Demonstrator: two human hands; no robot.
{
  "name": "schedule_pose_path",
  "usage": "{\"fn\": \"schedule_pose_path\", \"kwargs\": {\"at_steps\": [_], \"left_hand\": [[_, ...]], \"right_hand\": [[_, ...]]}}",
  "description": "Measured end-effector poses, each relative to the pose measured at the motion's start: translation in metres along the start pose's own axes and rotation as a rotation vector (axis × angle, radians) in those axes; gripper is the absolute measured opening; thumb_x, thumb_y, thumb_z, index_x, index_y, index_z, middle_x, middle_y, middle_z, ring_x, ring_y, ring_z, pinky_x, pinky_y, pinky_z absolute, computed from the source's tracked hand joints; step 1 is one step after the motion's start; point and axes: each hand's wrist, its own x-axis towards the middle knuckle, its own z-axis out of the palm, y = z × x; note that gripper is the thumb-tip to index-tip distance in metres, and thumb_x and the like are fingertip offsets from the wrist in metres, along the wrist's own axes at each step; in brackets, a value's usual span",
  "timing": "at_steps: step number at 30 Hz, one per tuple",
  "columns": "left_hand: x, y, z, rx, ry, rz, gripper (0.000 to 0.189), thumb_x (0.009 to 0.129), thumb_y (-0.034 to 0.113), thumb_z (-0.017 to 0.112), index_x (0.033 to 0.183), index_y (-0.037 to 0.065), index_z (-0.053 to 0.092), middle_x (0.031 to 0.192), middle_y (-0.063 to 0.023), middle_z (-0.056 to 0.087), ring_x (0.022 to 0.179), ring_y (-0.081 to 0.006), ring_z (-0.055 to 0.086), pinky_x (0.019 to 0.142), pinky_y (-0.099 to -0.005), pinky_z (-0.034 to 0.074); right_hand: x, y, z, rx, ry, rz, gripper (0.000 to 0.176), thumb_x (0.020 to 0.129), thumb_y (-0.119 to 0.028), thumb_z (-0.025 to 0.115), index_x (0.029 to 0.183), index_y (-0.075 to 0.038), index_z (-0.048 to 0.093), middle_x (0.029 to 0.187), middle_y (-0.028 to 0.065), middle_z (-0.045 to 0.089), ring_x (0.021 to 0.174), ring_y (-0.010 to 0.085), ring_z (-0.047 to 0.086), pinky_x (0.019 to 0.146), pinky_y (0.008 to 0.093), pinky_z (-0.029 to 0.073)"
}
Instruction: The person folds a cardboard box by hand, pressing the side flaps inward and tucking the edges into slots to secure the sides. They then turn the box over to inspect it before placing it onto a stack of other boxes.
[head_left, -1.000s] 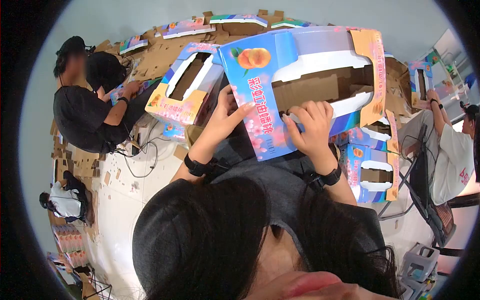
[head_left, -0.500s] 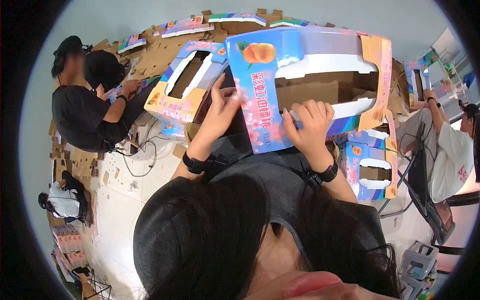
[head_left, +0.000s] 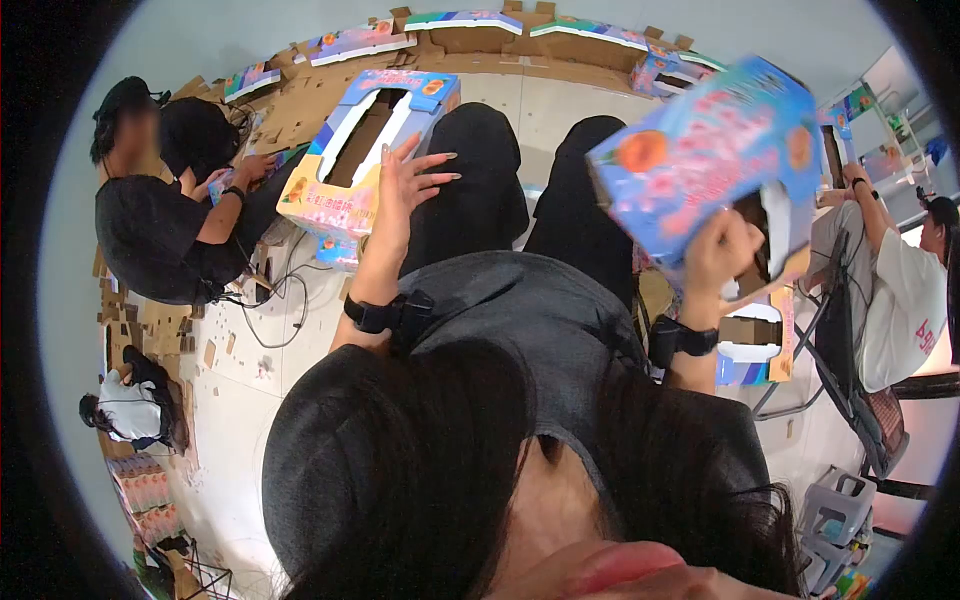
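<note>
My right hand (head_left: 722,252) is closed on the edge of a printed cardboard fruit box (head_left: 715,160), held up on the right and tilted, slightly blurred. Its blue side with peach pictures and pink blossoms faces me, and part of its cut-out window shows beside my fingers. My left hand (head_left: 408,185) has its fingers spread and holds nothing. Just left of it stands another fruit box (head_left: 330,180) with a long white-edged opening on top. Between the hands are my knees in black trousers (head_left: 465,190).
More printed boxes (head_left: 755,345) stand low on the right, under the held one. A person in black (head_left: 165,235) sits at left, another in a white shirt (head_left: 895,300) at right. Flat cardboard (head_left: 290,125) and printed cartons line the wall. A cable (head_left: 285,330) lies on the floor.
The fruit box has swung from in front of me to the right in my right hand and turned. My left hand has let go of it and moved left, fingers spreading.
</note>
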Motion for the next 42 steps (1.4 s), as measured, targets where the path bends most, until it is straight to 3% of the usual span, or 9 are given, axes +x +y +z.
{"fn": "schedule_pose_path", "kwargs": {"at_steps": [5, 10, 16, 22, 25, 28, 36, 40, 42], "left_hand": [[-0.001, 0.007, 0.001, -0.009, -0.076, -0.027, 0.077, 0.096, 0.064, 0.014, 0.135, 0.006, 0.046, 0.116, -0.0136, 0.063, 0.102, -0.0206, 0.061, 0.092, -0.0342, 0.041], [0.003, 0.004, 0.007, 0.027, -0.107, -0.013, 0.076, 0.097, 0.063, 0.013, 0.126, 0.006, 0.054, 0.111, -0.0126, 0.065, 0.099, -0.0188, 0.061, 0.091, -0.0329, 0.041], [0.003, 0.004, 0.009, 0.063, -0.155, -0.001, 0.075, 0.098, 0.061, 0.014, 0.119, 0.005, 0.059, 0.102, -0.0102, 0.068, 0.091, -0.0164, 0.062, 0.083, -0.0303, 0.042], [0.010, 0.007, -0.003, 0.109, -0.037, -0.030, 0.066, 0.100, 0.055, 0.021, 0.116, 0.004, 0.060, 0.097, -0.0084, 0.068, 0.080, -0.0111, 0.060, 0.068, -0.0235, 0.039], [0.014, 0.004, -0.011, 0.004, 0.001, -0.060, 0.060, 0.101, 0.051, 0.027, 0.115, 0.003, 0.060, 0.094, -0.0079, 0.068, 0.077, -0.0096, 0.058, 0.065, -0.0209, 0.038], [0.015, 0.007, -0.014, 0.010, 0.020, -0.064, 0.060, 0.101, 0.051, 0.028, 0.114, 0.002, 0.060, 0.094, -0.0080, 0.068, 0.077, -0.0092, 0.057, 0.065, -0.0210, 0.038], [0.014, 0.007, -0.016, 0.046, 0.055, -0.095, 0.055, 0.101, 0.048, 0.033, 0.114, 0.001, 0.060, 0.094, -0.0076, 0.068, 0.078, -0.0100, 0.057, 0.071, -0.0229, 0.040], [0.016, 0.002, -0.018, 0.054, 0.029, -0.098, 0.055, 0.100, 0.047, 0.034, 0.113, 0.001, 0.061, 0.094, -0.0070, 0.067, 0.079, -0.0103, 0.058, 0.072, -0.0233, 0.041], [0.017, -0.001, -0.018, 0.052, 0.032, -0.104, 0.054, 0.100, 0.047, 0.035, 0.113, 0.002, 0.062, 0.094, -0.0066, 0.067, 0.079, -0.0105, 0.058, 0.072, -0.0235, 0.041]], "right_hand": [[-0.012, 0.069, -0.050, 0.052, 0.393, 0.233, 0.032, 0.092, -0.005, 0.047, 0.062, 0.001, 0.038, 0.059, 0.0070, 0.034, 0.060, 0.0175, 0.035, 0.054, 0.0341, 0.028], [0.002, 0.109, -0.113, -0.193, 0.683, 0.272, 0.032, 0.094, -0.019, 0.048, 0.077, 0.006, 0.057, 0.067, 0.0197, 0.058, 0.055, 0.0268, 0.052, 0.050, 0.0405, 0.041], [0.008, 0.113, -0.153, -0.276, 0.692, 0.094, 0.029, 0.091, -0.021, 0.054, 0.075, 0.003, 0.057, 0.065, 0.0169, 0.059, 0.052, 0.0290, 0.053, 0.047, 0.0423, 0.041], [0.012, 0.125, -0.192, -0.393, 0.590, -0.049, 0.027, 0.087, -0.024, 0.059, 0.073, -0.001, 0.058, 0.062, 0.0141, 0.059, 0.050, 0.0312, 0.055, 0.044, 0.0440, 0.041], [0.008, 0.143, -0.225, -0.980, 0.445, -0.276, 0.029, 0.083, -0.028, 0.065, 0.069, -0.004, 0.057, 0.059, 0.0114, 0.059, 0.049, 0.0347, 0.057, 0.043, 0.0456, 0.041], [-0.001, 0.156, -0.243, -1.244, 0.327, -0.086, 0.023, 0.076, -0.027, 0.069, 0.071, -0.007, 0.058, 0.062, 0.0124, 0.060, 0.053, 0.0389, 0.057, 0.044, 0.0455, 0.042], [0.020, 0.198, -0.223, -0.884, 0.181, -0.162, 0.027, 0.084, -0.021, 0.060, 0.064, -0.003, 0.054, 0.062, 0.0139, 0.057, 0.052, 0.0353, 0.054, 0.047, 0.0455, 0.041], [0.025, 0.224, -0.193, -0.452, -0.107, 0.075, 0.029, 0.088, -0.018, 0.055, 0.065, -0.002, 0.055, 0.064, 0.0188, 0.056, 0.058, 0.0367, 0.056, 0.053, 0.0472, 0.042], [0.032, 0.210, -0.169, -0.489, -0.277, -0.067, 0.029, 0.089, -0.018, 0.054, 0.065, -0.001, 0.055, 0.065, 0.0205, 0.055, 0.059, 0.0383, 0.055, 0.054, 0.0471, 0.043]]}}
